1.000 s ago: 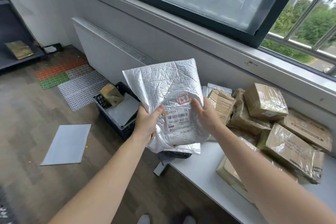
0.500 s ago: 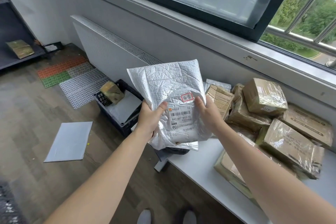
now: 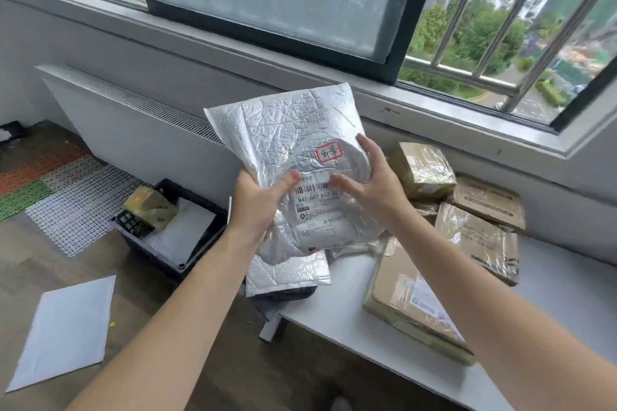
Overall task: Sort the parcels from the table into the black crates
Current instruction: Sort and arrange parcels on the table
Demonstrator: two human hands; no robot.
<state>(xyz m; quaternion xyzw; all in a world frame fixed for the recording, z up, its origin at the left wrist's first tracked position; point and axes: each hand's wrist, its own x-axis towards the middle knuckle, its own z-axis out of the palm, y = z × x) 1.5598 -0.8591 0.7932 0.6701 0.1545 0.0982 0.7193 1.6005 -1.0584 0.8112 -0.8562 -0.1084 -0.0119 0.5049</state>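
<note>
Brown taped parcels (image 3: 474, 233) crowd the far edge of the table (image 3: 334, 320). A flat cardboard parcel (image 3: 410, 300) lies by its near edge. A dark item (image 3: 293, 294), mostly hidden, sits at its left end.

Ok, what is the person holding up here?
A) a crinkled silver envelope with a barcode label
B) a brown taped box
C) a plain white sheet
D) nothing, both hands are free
A: the left hand and the right hand both grip the silver envelope in front of the window wall, with its barcode label facing the camera.
</note>
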